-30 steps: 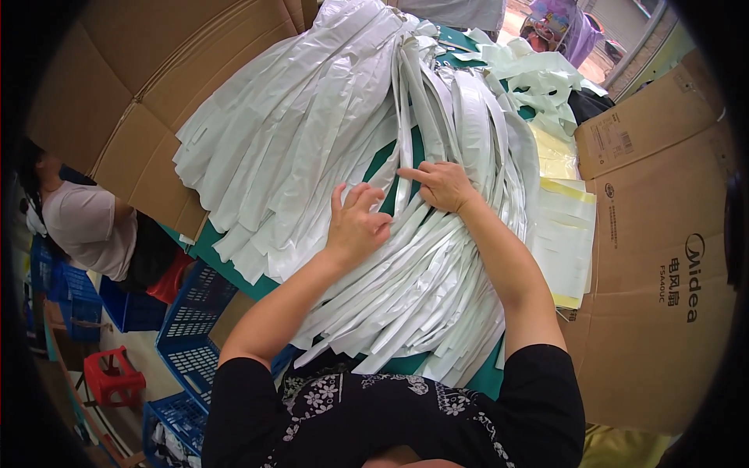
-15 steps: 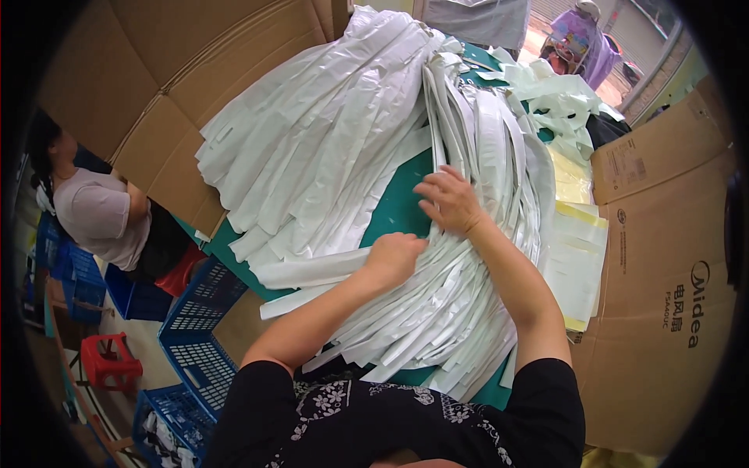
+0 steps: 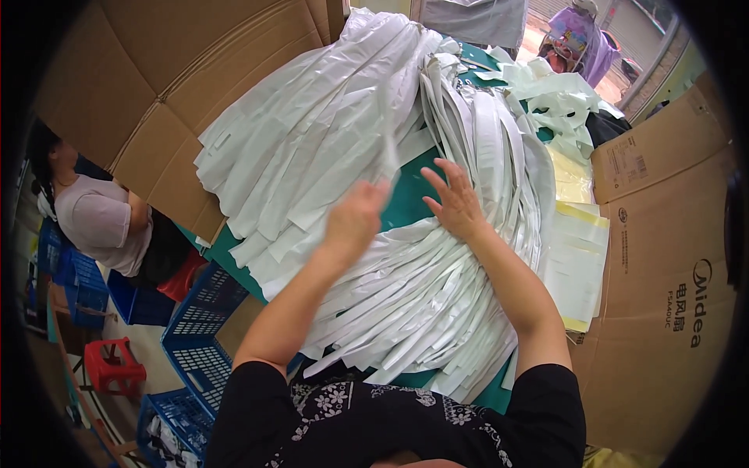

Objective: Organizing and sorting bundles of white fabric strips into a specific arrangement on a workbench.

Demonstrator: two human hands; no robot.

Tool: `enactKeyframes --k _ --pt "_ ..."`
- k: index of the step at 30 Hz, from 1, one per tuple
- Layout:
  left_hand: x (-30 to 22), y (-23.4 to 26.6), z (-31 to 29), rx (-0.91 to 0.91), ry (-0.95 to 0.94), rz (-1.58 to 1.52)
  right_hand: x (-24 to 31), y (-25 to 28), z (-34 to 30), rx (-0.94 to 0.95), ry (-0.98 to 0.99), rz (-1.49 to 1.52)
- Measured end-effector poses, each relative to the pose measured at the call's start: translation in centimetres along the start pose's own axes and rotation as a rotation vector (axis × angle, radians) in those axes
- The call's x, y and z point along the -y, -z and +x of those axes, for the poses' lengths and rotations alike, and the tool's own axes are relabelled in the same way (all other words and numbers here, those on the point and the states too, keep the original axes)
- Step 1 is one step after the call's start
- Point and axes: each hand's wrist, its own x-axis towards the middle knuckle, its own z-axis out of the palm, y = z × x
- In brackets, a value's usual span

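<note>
A fan of flat white plastic strips (image 3: 296, 132) spreads over the left of the green table (image 3: 409, 187). To its right a second bunch of narrow white strips (image 3: 421, 288) runs down toward my body, gathered at its far end. My left hand (image 3: 355, 221), blurred by motion, is raised between the two heaps with its fingers closed. From it a smeared white strip (image 3: 388, 129) reaches up and away, apparently in its grip. On the inner edge of the right bunch lies my right hand (image 3: 459, 204), fingers spread, holding nothing.
Tall cardboard walls stand left (image 3: 187, 62) and right (image 3: 655, 273). Crumpled pale plastic (image 3: 562, 97) and flat yellow-edged sheets (image 3: 573, 265) lie at the right. Blue crates (image 3: 199, 355), a red stool (image 3: 114, 366) and a seated person (image 3: 97, 218) are at the left.
My left hand has moved up and left, away from the right bunch, swinging a white strip upward. The strips that stuck out to the left have shifted. My right hand's fingers have spread.
</note>
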Motion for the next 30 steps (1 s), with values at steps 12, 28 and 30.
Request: enactKeyframes --k 12,28,30 --pt "4.6 -0.6 1.1 -0.149 0.203 0.178 0.1 2.1 1.7 0.628 0.086 0.143" --pt "6.1 1.6 6.9 -0.197 0.072 0.38 0.2 1.5 2.1 0.677 0.112 -0.181" --pt "5.3 0.4 6.4 -0.057 0.117 0.21 0.8 1.8 1.6 0.566 -0.014 -0.092"
